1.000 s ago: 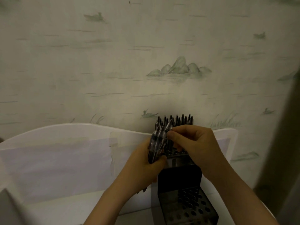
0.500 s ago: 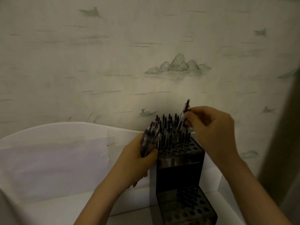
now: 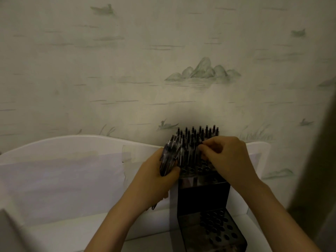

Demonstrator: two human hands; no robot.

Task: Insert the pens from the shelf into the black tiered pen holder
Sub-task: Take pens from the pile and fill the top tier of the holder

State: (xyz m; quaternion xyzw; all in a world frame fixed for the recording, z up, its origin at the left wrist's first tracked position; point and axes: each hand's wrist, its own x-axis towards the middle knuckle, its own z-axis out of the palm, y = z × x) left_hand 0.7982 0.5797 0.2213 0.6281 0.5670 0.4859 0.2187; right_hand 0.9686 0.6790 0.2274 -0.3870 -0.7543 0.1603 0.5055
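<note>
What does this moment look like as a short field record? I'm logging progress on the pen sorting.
left hand: grips a bundle of pens beside the holder's top tier
right hand: fingers curled at the top tier, pinching among the pens; what it pinches is unclear
holder: black, tiered, stands on the white shelf by the wall
top tier: many standing pens at the back, some front holes free
lower tier: holes empty

Behind the pen holder point(image 3: 202, 195) I see the wall point(image 3: 163, 70) close; left of it the shelf point(image 3: 60, 233) is free; standing pens point(image 3: 197, 135) crowd its top.
</note>
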